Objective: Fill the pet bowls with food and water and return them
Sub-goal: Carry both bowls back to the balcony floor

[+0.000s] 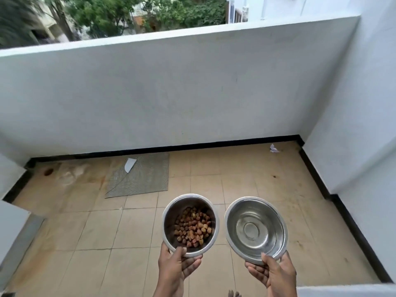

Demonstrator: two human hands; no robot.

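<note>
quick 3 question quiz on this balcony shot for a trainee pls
1. Which hand grips the bowl of dry food? A) left B) right C) neither
2. True or false: the right hand holds the second bowl above the floor.
3. Fill in: a white scrap lies on the ____.

Key:
1. A, the left hand
2. True
3. mat
</note>
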